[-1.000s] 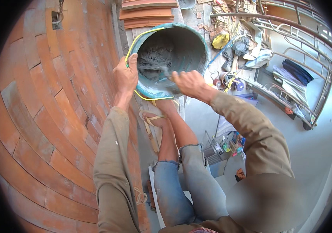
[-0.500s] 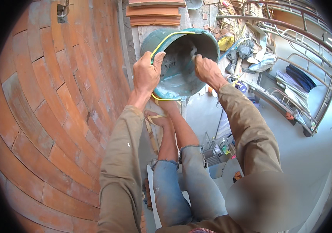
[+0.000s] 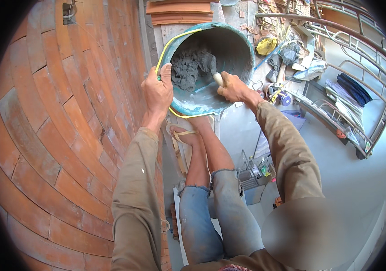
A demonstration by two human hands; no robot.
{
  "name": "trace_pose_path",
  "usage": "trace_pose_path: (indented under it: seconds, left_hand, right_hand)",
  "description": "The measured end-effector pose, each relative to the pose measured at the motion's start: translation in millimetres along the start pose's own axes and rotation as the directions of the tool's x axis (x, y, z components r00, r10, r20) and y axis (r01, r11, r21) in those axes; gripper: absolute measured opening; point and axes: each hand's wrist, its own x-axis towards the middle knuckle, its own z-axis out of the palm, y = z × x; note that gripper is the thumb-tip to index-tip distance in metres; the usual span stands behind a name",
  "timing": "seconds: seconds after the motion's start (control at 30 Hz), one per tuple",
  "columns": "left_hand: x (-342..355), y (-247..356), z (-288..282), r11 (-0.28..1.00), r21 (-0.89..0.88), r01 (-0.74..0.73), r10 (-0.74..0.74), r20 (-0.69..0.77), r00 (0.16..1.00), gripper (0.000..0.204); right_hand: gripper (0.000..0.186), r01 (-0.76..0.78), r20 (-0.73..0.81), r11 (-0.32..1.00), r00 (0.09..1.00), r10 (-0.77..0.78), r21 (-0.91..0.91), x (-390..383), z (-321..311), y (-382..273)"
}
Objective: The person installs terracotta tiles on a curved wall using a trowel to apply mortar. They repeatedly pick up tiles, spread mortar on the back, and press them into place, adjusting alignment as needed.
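My left hand [image 3: 159,92] grips the left rim of a teal bucket [image 3: 204,109] that has a yellow cord or handle along its edge. A lumpy mass of wet grey mortar [image 3: 188,67] lies inside, toward the left of the bucket. At the bucket's right side, my right hand [image 3: 236,90] is closed on the pale handle of a tool [image 3: 218,79]; its head is in or against the mortar and cannot be made out. My legs and sandalled feet are below the bucket.
Orange tiles or bricks [image 3: 53,144] cover the surface at the left. Stacked orange tiles [image 3: 179,13] sit beyond the bucket. Offcuts and bags [image 3: 283,49] clutter the upper right, beside metal bed-like frames [image 3: 373,90]. A wire rack [image 3: 251,174] with small containers stands below right.
The bucket shifted right and tilted away at half a second ago, then swung back up and left, showing more mortar. My right hand has moved about inside it with the tool.
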Motion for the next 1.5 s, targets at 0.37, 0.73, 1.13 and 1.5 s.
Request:
trace_pose_path:
  seconds: [0.37, 0.73, 1.13, 1.5]
  left_hand:
    - [0.1, 31.0, 15.2, 0.999, 0.016, -0.034, 0.034, 0.032, 0.999, 0.048]
    - [0.6, 46.8, 5.9, 0.999, 0.04, -0.029, 0.026, 0.073, 0.997, 0.048]
    - [-6.3, 30.8, 10.0, 1.0, -0.012, -0.022, 0.022, -0.051, 0.998, 0.048]
    - [-19.7, 32.6, 17.2, 0.999, -0.04, 0.004, -0.007, -0.062, 0.998, 0.045]
  right_hand:
    - [0.034, 0.283, 0.104, 0.918, 0.959, -0.265, -0.277, -29.0, -4.5, -25.0]
    - [0.025, -0.14, -0.359, 0.886, 0.933, -0.031, -0.441, -55.8, -32.8, -45.5]
    - [0.045, -0.259, 0.003, 0.952, 0.965, 0.262, 0.164, -0.5, -5.4, -3.3]
    - [0.032, -0.22, 0.095, 0.786, 0.974, 0.203, 0.578, -10.1, 34.7, -6.4]
